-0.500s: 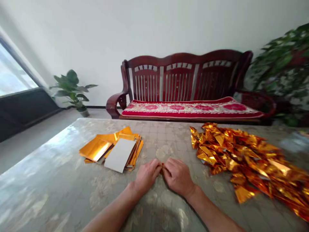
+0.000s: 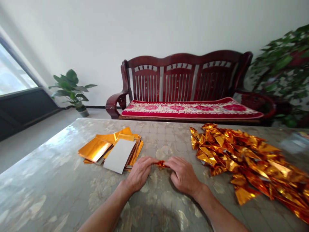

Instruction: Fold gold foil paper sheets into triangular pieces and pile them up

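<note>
Between my hands, near the middle of the table, is a small folded piece of orange-gold foil paper. My left hand has its fingertips closed on the left end of it. On its right end, the fingers of my right hand pinch it. Just left of my left hand lies a loose stack of flat gold foil sheets, with one sheet grey side up on top. To the right of my right hand spreads a large heap of folded gold foil pieces.
The table has a shiny patterned cover. A clear plastic bag lies at its far right. Beyond the far edge stands a dark red wooden bench with a red floral cushion. Potted plants stand at both sides.
My hands have moved apart, the left one leftward and the right one slightly rightward. More of the folded foil paper now shows between them. The stack and the heap look unchanged.
</note>
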Demonstrator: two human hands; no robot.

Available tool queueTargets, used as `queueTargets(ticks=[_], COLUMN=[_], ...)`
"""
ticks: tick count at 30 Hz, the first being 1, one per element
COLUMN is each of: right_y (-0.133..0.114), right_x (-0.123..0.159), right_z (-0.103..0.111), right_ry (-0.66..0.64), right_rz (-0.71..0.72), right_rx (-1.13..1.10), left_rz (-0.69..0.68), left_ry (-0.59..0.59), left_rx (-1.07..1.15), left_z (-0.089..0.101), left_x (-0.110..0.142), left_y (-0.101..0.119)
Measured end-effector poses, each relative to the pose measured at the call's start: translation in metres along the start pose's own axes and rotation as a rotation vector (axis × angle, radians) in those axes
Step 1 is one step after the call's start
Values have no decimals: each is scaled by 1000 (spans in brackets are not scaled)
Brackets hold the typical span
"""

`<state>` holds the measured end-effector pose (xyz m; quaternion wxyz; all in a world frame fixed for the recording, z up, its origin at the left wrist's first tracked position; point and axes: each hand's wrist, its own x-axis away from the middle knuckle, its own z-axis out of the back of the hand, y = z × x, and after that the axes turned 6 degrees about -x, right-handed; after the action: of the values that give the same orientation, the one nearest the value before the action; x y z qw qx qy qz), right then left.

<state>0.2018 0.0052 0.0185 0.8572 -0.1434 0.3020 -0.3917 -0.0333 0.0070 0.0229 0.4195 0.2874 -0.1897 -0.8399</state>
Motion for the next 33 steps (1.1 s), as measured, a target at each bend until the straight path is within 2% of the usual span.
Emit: queueTargets(ticks=[9,17,23,29,33], right_y=[10,13,10,10,8], right_x=[0,1,2,2,2], right_z=[-1,-6,-9,-14,-17], right_ry=[51,120,155,189,218], right_rz=[105,186,188,176,79], right_rx=[37,72,90,130,83], left_rz=[-57,-54,-58,39,159], left_ry=[-12,90,113,121,127], left_rx=[5,-51,-53,-26,-25], left_z=[-11,-18,-24,-30,-30], left_x=[3,3,0,0,0], left_y=[-21,-18,-15,-12,-10])
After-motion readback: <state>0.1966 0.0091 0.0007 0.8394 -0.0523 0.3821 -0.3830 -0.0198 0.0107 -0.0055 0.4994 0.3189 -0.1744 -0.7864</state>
